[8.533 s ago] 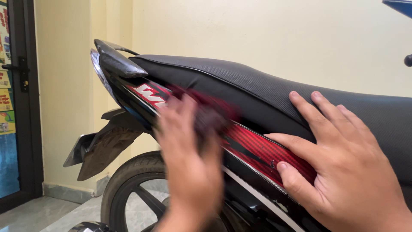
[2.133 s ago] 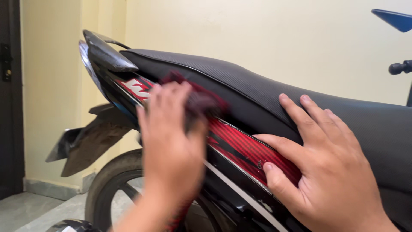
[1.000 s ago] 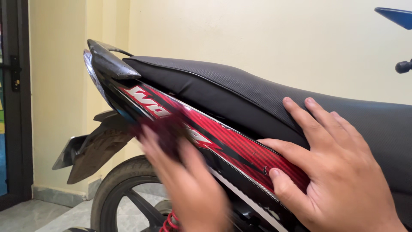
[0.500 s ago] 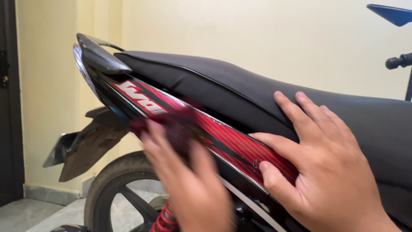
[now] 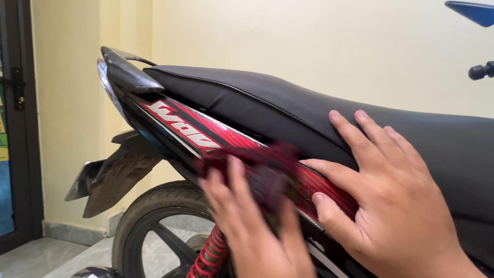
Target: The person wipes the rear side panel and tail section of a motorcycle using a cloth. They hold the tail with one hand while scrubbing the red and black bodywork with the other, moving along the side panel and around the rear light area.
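A motorcycle stands side-on, with a black seat [image 5: 267,98] and a red and black side panel [image 5: 195,128] under it. My left hand [image 5: 252,226] presses a dark red cloth [image 5: 267,167] flat against the panel, just below the seat; the hand and cloth are motion-blurred. My right hand [image 5: 391,201] rests open, fingers spread, across the seat edge and the panel to the right of the cloth. The cloth hides part of the panel.
The rear wheel [image 5: 154,221] and a red shock spring [image 5: 208,255] sit below the panel, with the black rear mudguard [image 5: 110,175] at the left. A pale yellow wall [image 5: 309,41] stands behind, a dark door frame [image 5: 23,123] at far left, and a tiled floor [image 5: 46,257].
My left hand has slid the cloth along the panel from the rear part towards my right hand. The right hand has stayed in place on the seat edge.
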